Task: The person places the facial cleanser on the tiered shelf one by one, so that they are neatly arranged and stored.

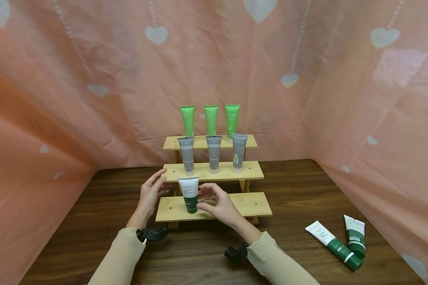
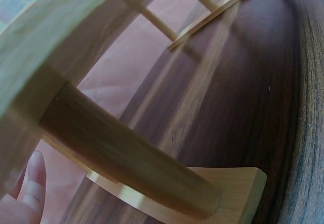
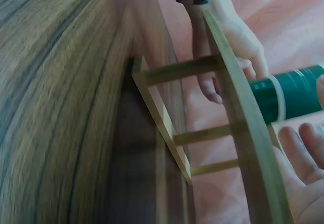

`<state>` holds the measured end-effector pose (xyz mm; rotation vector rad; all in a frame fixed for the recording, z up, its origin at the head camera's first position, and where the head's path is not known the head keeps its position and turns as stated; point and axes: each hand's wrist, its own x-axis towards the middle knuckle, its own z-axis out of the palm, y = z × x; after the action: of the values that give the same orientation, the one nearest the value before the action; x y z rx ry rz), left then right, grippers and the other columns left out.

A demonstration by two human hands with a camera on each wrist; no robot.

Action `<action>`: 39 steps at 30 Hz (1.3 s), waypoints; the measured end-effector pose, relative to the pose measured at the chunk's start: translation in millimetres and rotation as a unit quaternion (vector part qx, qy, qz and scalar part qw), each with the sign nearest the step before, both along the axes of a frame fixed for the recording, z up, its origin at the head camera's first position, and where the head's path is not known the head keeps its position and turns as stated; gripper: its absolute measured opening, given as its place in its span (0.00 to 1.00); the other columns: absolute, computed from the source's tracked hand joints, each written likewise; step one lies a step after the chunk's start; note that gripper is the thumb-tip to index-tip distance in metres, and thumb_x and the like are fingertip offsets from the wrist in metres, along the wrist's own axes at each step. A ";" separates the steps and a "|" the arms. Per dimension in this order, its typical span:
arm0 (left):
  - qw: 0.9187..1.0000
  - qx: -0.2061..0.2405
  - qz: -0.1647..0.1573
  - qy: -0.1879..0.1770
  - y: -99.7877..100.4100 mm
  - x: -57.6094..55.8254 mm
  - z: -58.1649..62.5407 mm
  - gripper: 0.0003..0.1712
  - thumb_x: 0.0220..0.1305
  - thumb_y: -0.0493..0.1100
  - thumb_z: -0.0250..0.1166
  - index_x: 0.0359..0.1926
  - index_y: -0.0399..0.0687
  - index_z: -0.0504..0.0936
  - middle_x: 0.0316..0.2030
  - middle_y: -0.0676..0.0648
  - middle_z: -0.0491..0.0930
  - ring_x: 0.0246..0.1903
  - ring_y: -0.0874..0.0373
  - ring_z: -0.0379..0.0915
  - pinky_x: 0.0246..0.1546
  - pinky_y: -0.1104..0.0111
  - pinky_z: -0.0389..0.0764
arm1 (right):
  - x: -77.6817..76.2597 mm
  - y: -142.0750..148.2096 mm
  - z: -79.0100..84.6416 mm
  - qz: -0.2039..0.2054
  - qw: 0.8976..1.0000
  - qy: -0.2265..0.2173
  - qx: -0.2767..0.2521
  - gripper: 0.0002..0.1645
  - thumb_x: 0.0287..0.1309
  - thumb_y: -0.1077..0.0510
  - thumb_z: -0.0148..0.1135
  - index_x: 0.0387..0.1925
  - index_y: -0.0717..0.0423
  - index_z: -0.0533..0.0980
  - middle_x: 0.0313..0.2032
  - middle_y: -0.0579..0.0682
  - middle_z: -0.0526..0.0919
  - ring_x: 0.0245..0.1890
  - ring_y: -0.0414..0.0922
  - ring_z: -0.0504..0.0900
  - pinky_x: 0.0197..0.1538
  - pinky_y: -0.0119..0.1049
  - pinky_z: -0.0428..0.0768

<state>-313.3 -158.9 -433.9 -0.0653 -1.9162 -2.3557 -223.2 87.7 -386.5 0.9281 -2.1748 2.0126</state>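
Observation:
A white and dark green squeeze tube [image 1: 189, 194] stands cap down on the left half of the bottom shelf [image 1: 246, 204]. My right hand [image 1: 215, 202] pinches it from the right, thumb at the lower front and forefinger higher at its side. In the right wrist view, the other fingers [image 3: 298, 143] curl loosely beside the green part of the tube [image 3: 291, 95]. My left hand [image 1: 151, 194], holding nothing, is left of the tube, its fingers loosely bent by the left end of the middle shelf [image 1: 169, 172].
Three grey tubes [image 1: 214, 154] stand on the middle shelf, three bright green tubes [image 1: 211, 120] on the top shelf [image 1: 251, 142]. Two more white and green tubes [image 1: 333, 243] [image 1: 355, 235] lie on the dark wooden table [image 1: 292, 190] at right. Pink cloth [image 1: 128, 99] surrounds the table.

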 end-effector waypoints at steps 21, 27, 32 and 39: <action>1.000 0.003 -0.005 0.008 -1.0 0.2 -1.0 0.25 0.64 0.47 0.61 0.61 0.46 0.72 0.39 0.54 0.80 0.33 0.57 0.80 0.36 0.66 0.80 | 20.6 87.6 -12.6 -0.055 0.997 0.016 0.044 0.26 0.55 0.68 0.62 0.56 0.62 0.68 0.49 0.67 0.75 0.47 0.64 0.75 0.48 0.42 0.77; 1.000 0.006 -0.003 0.010 -0.7 0.7 0.1 0.25 0.64 0.46 0.61 0.61 0.44 0.72 0.40 0.54 0.80 0.33 0.58 0.80 0.35 0.67 0.80 | 31.1 111.5 -15.0 -0.081 0.994 0.054 0.048 0.26 0.54 0.71 0.62 0.56 0.65 0.68 0.47 0.64 0.77 0.45 0.64 0.77 0.45 0.40 0.79; 1.000 0.005 -0.003 0.007 -0.9 0.7 0.1 0.25 0.64 0.46 0.61 0.61 0.44 0.72 0.39 0.55 0.80 0.33 0.58 0.79 0.36 0.66 0.80 | 38.7 129.9 -20.2 -0.104 0.992 0.057 0.051 0.25 0.55 0.71 0.61 0.55 0.65 0.68 0.45 0.67 0.77 0.44 0.61 0.78 0.45 0.36 0.79; 1.000 0.008 0.000 0.004 -0.5 0.5 -0.3 0.25 0.64 0.46 0.61 0.61 0.45 0.72 0.37 0.55 0.81 0.32 0.58 0.79 0.36 0.65 0.79 | 50.3 148.5 -21.7 -0.129 0.988 0.074 0.034 0.24 0.55 0.73 0.59 0.55 0.67 0.69 0.44 0.72 0.76 0.42 0.57 0.80 0.44 0.33 0.78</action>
<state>-312.7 -159.5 -434.2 -0.0728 -1.8948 -2.3669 -172.9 236.1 -408.3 0.7320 -2.1667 1.7082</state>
